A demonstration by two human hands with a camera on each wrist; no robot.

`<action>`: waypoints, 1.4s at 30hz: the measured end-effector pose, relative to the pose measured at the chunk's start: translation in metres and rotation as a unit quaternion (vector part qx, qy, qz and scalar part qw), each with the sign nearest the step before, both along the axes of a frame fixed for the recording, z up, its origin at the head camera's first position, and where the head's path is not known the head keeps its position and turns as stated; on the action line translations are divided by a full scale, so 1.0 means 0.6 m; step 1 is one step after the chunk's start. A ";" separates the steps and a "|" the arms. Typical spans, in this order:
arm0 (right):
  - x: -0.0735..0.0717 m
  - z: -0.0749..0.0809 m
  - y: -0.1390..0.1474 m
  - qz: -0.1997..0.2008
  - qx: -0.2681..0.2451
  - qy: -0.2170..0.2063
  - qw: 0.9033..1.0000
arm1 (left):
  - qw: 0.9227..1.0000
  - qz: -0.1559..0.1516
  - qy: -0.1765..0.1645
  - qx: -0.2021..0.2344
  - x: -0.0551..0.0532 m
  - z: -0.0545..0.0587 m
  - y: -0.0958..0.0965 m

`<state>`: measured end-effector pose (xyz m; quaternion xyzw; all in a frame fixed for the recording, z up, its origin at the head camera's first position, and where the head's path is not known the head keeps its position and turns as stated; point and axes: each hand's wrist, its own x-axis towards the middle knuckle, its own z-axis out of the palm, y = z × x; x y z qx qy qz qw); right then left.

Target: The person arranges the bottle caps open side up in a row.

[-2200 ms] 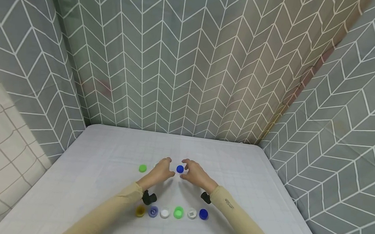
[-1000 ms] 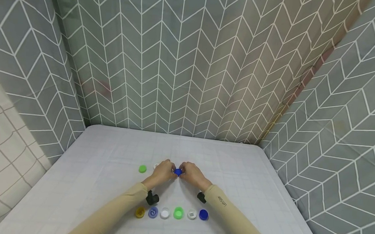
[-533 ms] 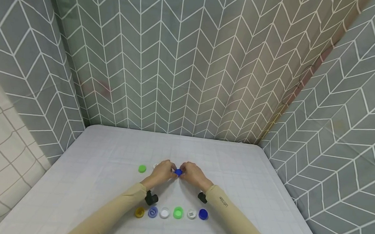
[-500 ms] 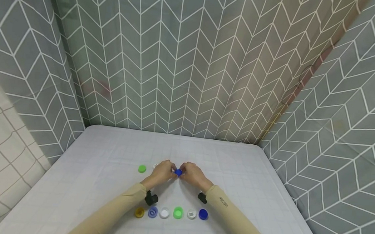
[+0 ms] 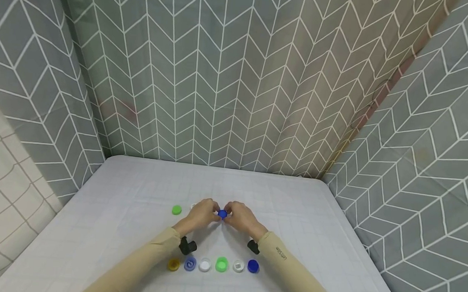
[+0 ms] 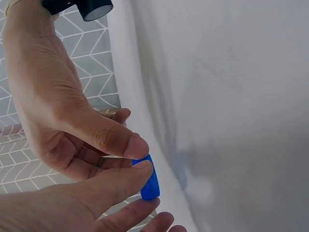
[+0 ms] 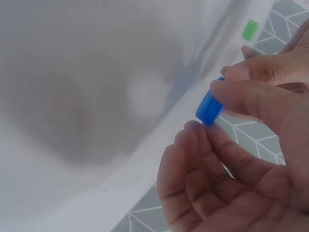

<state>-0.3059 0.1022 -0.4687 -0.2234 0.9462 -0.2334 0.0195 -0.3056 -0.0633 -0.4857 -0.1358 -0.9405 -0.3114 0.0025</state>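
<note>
A small blue bottle cap (image 5: pixel 222 213) with a ridged side is held between both hands, over the far middle part of the table. My left hand (image 5: pixel 202 214) pinches it with thumb and finger from the left. From the other side, my right hand (image 5: pixel 244 217) pinches the same cap. In the left wrist view the cap (image 6: pixel 149 181) stands on edge between the fingertips of both hands. The right wrist view shows the cap (image 7: pixel 210 106) tilted, with the right hand's other fingers loosely bent below.
A row of caps lies nearer: yellow (image 5: pixel 173 264), light purple (image 5: pixel 190 263), white (image 5: pixel 205 265), green (image 5: pixel 221 264), whitish (image 5: pixel 238 266) and dark blue (image 5: pixel 253 266). Another green cap (image 5: pixel 176 210) lies left of my hands; a white thing beside it is mostly hidden by the left hand.
At first both hands stood apart around the blue cap on the table. They came together and took hold of it, and it shifted slightly nearer. In the last second little has moved.
</note>
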 end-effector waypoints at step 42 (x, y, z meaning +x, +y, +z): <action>0.128 0.082 0.073 0.038 -0.127 0.051 0.990 | 0.980 -0.136 -0.020 0.142 0.098 0.099 0.010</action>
